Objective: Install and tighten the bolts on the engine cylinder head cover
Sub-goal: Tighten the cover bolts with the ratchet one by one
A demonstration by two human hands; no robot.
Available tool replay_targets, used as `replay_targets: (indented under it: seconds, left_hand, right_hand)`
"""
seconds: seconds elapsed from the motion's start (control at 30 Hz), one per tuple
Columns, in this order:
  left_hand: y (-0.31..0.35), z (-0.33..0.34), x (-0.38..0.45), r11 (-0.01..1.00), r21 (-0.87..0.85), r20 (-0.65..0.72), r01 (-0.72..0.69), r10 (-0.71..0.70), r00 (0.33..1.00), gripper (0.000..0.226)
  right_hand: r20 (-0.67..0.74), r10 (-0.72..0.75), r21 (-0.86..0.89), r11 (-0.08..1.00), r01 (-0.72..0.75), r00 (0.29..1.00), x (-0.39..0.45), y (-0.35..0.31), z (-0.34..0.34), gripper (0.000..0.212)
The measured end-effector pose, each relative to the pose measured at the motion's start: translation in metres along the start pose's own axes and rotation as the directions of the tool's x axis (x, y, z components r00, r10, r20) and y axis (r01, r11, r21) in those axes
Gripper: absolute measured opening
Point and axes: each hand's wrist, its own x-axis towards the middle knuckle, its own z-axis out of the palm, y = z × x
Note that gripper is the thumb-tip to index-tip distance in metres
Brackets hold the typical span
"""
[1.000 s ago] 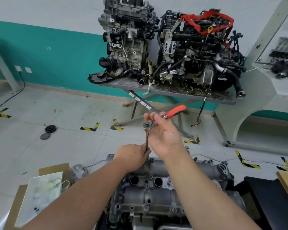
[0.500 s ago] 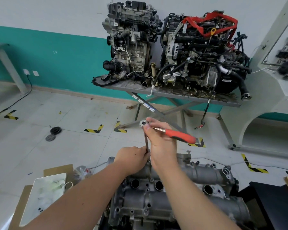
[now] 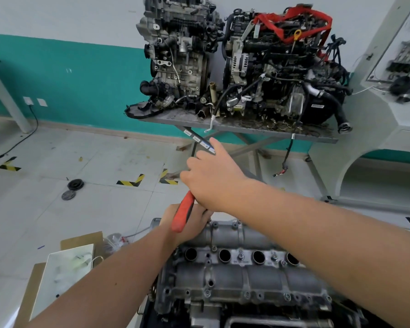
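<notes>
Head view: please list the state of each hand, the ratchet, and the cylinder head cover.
Right hand: grips the ratchet near its head.
Left hand: curled at the cover's far edge, contents hidden.
Ratchet: red handle points down-left.
Cylinder head cover: seated, four round holes open.

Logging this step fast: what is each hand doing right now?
Left hand: curled at the cylinder head cover edge; what it holds is hidden.
Right hand: grips the ratchet wrench.
</notes>
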Motion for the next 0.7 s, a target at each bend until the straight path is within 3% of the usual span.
replay_targets:
  seconds: [0.07,0.13,0.2,0.3,0.4,0.47,0.57,0.63,0.7]
  left_hand:
    - [-0.006,0.005,0.001,0.992,-0.115,0.0,0.059,-0.06,0.998,0.04]
    - [-0.006,0.008,0.003,0.979,-0.189,0.006,0.075,-0.075,0.997,0.041]
    - [-0.004,0.006,0.0,0.979,-0.196,-0.02,0.052,-0.057,0.998,0.041]
    - [-0.001,0.0,-0.002,0.983,-0.183,-0.075,-0.006,-0.008,0.997,0.034]
    - [0.002,-0.008,-0.003,0.996,-0.092,0.046,-0.006,0.01,0.999,0.037]
    - [0.001,-0.012,-0.002,1.0,0.014,0.078,0.007,-0.008,0.997,0.044]
    - [0.003,-0.013,-0.003,0.999,0.034,0.062,0.01,-0.012,0.998,0.046]
    - [0.004,-0.013,-0.005,0.999,0.046,0.071,-0.007,0.004,0.997,0.045]
    - [0.004,-0.013,-0.004,0.999,0.043,0.074,-0.011,0.008,0.997,0.043]
  right_hand:
    - [0.097,-0.062,0.013,0.998,0.061,0.993,0.008,0.003,-0.01,0.014]
    - [0.195,-0.136,0.156,0.982,0.106,0.971,0.014,0.01,-0.015,0.016]
    - [0.294,-0.188,0.269,0.957,0.108,0.937,0.018,0.019,-0.02,0.02]
    - [0.348,-0.212,0.273,0.955,0.118,0.913,0.026,0.022,-0.024,0.023]
    - [0.429,-0.124,0.436,0.896,-0.084,0.894,0.035,0.02,-0.019,0.012]
    - [0.503,-0.023,0.663,0.652,-0.368,0.864,0.04,0.027,-0.014,0.018]
    - [0.609,0.026,0.793,-0.03,-0.608,0.793,0.037,0.03,-0.004,0.013]
    - [0.635,0.052,0.679,-0.514,-0.525,0.77,0.03,0.023,0.005,0.009]
    - [0.674,0.196,0.507,-0.823,-0.254,0.712,0.024,0.013,0.014,0.006]
